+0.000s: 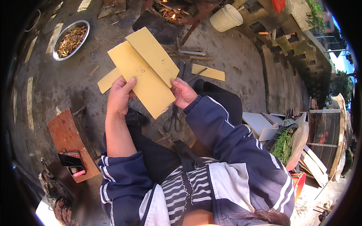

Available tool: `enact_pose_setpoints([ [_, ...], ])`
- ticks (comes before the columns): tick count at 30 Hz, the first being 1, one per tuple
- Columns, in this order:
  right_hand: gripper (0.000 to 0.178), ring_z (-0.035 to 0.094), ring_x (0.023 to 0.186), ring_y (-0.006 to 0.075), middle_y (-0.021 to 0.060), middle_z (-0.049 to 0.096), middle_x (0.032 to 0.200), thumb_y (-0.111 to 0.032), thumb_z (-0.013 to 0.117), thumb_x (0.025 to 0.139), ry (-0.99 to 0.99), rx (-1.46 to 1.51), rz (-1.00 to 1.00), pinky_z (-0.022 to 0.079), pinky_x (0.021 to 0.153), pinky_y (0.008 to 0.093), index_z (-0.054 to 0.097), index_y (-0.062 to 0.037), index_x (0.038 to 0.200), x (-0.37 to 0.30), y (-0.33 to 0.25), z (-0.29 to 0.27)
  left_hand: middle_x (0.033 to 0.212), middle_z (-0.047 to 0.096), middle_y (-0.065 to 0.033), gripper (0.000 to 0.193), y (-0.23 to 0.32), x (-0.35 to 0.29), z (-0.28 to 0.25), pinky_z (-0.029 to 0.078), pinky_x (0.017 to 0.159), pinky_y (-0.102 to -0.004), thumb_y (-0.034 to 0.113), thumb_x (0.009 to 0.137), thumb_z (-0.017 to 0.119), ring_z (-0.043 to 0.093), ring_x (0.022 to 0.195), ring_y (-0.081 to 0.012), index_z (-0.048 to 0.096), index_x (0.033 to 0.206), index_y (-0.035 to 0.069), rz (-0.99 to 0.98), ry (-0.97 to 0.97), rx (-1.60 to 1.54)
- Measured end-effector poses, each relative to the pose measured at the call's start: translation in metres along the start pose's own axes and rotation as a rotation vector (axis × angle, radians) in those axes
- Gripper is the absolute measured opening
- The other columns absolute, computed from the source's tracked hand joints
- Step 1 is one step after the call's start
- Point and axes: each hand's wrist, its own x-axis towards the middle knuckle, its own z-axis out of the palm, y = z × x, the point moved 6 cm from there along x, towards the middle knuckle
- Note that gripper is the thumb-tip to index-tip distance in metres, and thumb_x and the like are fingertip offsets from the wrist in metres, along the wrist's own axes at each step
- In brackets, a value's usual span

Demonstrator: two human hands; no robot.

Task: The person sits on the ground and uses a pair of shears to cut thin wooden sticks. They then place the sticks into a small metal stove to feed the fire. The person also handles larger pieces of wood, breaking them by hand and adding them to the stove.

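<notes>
Two flat yellow boards overlap in front of me, both held up off the ground. My left hand (122, 94) grips the left board (141, 77), thumb on its face and fingers behind. At the lower corner of the right board (154, 55), my right hand (183, 92) pinches the edge with its thumb. The left board's lower end looks ragged. Below the boards, dark scissors (173, 121) lie on the ground between my legs. Another yellow strip (107, 81) shows behind my left hand, and one more yellow piece (211, 73) lies beyond my right hand.
A fire (173, 16) burns in a rusty stove at the far side. A metal basin (71, 40) of brown scraps stands far left, a white bucket (226, 18) far right. Near my left are a reddish board (68, 130) and a black box. Wire mesh and boards are stacked at right.
</notes>
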Motion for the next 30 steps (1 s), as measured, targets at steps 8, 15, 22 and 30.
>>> enact_pose_setpoints([
  [8, 0.032, 0.060, 0.103, 0.0172, 0.0061, 0.061, 0.114, -0.012, 0.056, 0.092, 0.026, 0.027, -0.119, 0.050, 0.089, 0.0324, 0.050, -0.0050, 0.123, -0.004, -0.007, 0.018, 0.100, 0.066, -0.0059, 0.026, -0.001, 0.003, -0.001, 0.055, 0.071, -0.0285, 0.017, 0.091, 0.058, 0.064, 0.084, -0.0131, 0.060, 0.112, 0.003, 0.013, -0.025, 0.024],
  [15, 0.031, 0.059, 0.105, 0.0177, 0.0078, 0.060, 0.116, -0.009, 0.055, 0.092, 0.066, -0.018, -0.228, 0.049, 0.090, 0.0324, 0.050, -0.0024, 0.122, 0.002, -0.010, 0.012, 0.098, 0.066, -0.0051, 0.031, 0.007, 0.002, 0.010, 0.053, 0.067, -0.0240, 0.022, 0.091, 0.059, 0.063, 0.081, -0.0109, 0.059, 0.115, 0.003, 0.026, -0.005, 0.054],
  [22, 0.030, 0.061, 0.101, 0.0183, 0.0088, 0.061, 0.114, -0.008, 0.052, 0.093, 0.099, 0.004, -0.263, 0.051, 0.087, 0.0320, 0.050, -0.0015, 0.123, 0.015, -0.037, -0.019, 0.096, 0.064, -0.0041, 0.035, 0.016, 0.003, 0.004, 0.052, 0.066, -0.0221, 0.026, 0.092, 0.058, 0.059, 0.075, -0.0089, 0.058, 0.118, 0.004, 0.074, 0.097, 0.094],
  [30, 0.030, 0.061, 0.099, 0.0194, 0.0095, 0.061, 0.112, -0.010, 0.051, 0.094, 0.258, -0.087, -0.329, 0.050, 0.088, 0.0348, 0.049, -0.0007, 0.123, 0.048, -0.088, -0.040, 0.095, 0.064, -0.0059, 0.034, 0.013, 0.009, 0.006, 0.048, 0.066, -0.0235, 0.024, 0.091, 0.059, 0.056, 0.072, -0.0090, 0.059, 0.117, 0.002, 0.083, 0.094, 0.155],
])
